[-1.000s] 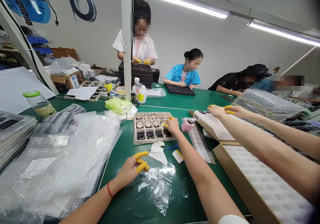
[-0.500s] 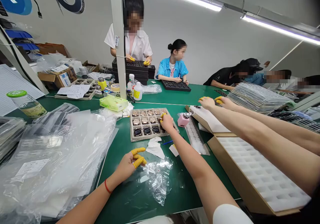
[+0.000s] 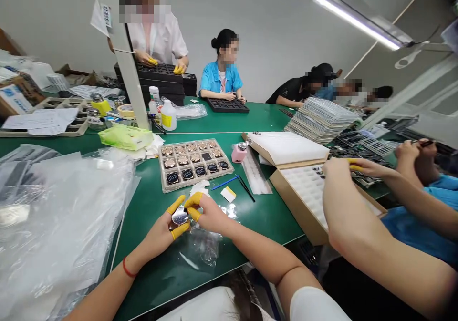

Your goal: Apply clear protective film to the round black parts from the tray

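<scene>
My left hand (image 3: 162, 230), with yellow finger cots on its fingertips, grips a round compact (image 3: 180, 215) by its edges. A shiny, mirror-like silver face of the compact is turned up. My right hand (image 3: 207, 213), also in yellow finger cots, is closed at the compact's right edge, where a small dark part shows between the fingers. Beyond my hands sits a clear compartment tray (image 3: 162, 180) of round pieces, gold-patterned in the back rows and black in the front row. One compartment in the middle row holds no round piece.
Crumpled clear plastic (image 3: 205, 244) lies under my hands. Nearby are white tissue (image 3: 200, 188), a blue stick (image 3: 224, 182), black tweezers (image 3: 245, 188) and a pink pump bottle (image 3: 239, 153). Plastic bags (image 3: 71, 216) cover the left. A co-worker's arms (image 3: 358, 216) reach over a foam-lined box (image 3: 300, 211) at right.
My right hand has come back from the tray to meet my left hand over the plastic. A round compact is now between them. The view has shifted to the right.
</scene>
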Action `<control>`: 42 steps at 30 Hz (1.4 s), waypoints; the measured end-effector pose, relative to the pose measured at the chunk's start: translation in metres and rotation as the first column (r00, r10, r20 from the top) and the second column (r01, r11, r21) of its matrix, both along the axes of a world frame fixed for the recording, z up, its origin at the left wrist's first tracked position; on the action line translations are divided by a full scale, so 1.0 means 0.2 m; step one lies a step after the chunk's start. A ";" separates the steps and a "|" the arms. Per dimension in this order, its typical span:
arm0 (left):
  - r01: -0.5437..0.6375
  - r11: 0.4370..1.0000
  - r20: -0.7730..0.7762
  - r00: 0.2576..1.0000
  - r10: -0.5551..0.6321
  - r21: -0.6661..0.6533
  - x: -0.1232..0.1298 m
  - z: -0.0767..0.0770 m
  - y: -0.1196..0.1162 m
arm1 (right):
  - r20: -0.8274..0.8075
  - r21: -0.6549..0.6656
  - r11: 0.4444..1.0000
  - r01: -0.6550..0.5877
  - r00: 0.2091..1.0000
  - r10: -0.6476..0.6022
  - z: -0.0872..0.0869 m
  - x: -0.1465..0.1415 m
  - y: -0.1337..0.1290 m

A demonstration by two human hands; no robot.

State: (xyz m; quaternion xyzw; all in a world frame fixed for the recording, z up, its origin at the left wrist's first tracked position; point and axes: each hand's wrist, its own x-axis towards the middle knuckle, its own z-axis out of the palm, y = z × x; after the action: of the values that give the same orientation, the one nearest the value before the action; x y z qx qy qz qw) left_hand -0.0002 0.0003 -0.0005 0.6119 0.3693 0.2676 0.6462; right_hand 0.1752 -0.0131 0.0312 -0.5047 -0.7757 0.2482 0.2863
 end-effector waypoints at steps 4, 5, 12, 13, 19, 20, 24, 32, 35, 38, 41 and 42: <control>0.033 0.996 -0.112 0.993 -0.024 0.081 0.00 -0.02 -0.02 | 0.025 0.017 0.996 0.090 0.996 -0.090 -0.02 -0.02 -0.02; 0.034 0.995 -0.111 0.994 -0.024 0.095 0.01 -0.02 -0.03 | 0.049 0.078 0.995 0.059 0.997 -0.063 -0.02 -0.03 -0.04; 0.072 0.997 0.012 0.997 -0.072 -0.020 0.00 0.03 -0.03 | 0.183 0.074 0.940 0.334 0.922 -0.342 -0.10 0.16 -0.12; 0.085 0.996 0.033 0.996 -0.084 -0.035 -0.01 0.04 -0.03 | 0.301 0.044 0.927 0.373 0.879 -0.369 -0.11 0.20 -0.11; 0.091 0.995 0.087 0.992 -0.087 -0.038 -0.02 0.05 -0.02 | 0.458 0.162 0.933 0.322 0.813 -0.361 -0.16 0.27 0.04; 0.079 0.996 0.087 0.993 -0.075 -0.034 -0.02 0.05 -0.02 | 0.457 0.174 0.934 0.312 0.815 -0.357 -0.16 0.25 0.08; 0.020 1.000 0.068 0.997 -0.018 -0.022 -0.02 0.03 0.00 | 0.460 0.106 0.953 0.283 0.836 -0.299 -0.18 0.20 0.22; -0.082 0.994 0.058 0.995 0.087 -0.078 -0.02 0.03 0.01 | 0.261 0.127 0.933 0.336 0.896 -0.358 -0.18 0.26 0.21; -0.074 0.993 0.071 0.994 0.080 -0.090 -0.02 0.02 0.01 | 0.019 0.055 0.915 0.399 0.916 -0.400 -0.16 0.29 0.21; -0.084 0.992 0.074 0.993 0.091 -0.092 -0.02 0.01 0.02 | -0.120 0.104 0.901 0.421 0.905 -0.408 -0.11 0.27 0.18; -0.100 0.991 0.101 0.989 0.109 -0.086 -0.01 0.00 0.02 | -0.118 0.212 0.947 0.243 0.968 -0.222 -0.06 0.16 0.09; -0.100 0.992 0.112 0.988 0.108 -0.072 -0.01 0.00 0.02 | -0.096 0.241 0.961 0.139 0.988 -0.119 -0.05 0.10 0.06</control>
State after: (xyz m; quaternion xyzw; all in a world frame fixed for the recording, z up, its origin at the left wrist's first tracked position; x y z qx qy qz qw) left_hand -0.0028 0.0036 -0.0003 0.5535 0.3714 0.3235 0.6716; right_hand 0.1957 -0.0008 0.0205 -0.5041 -0.7540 0.1508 0.3932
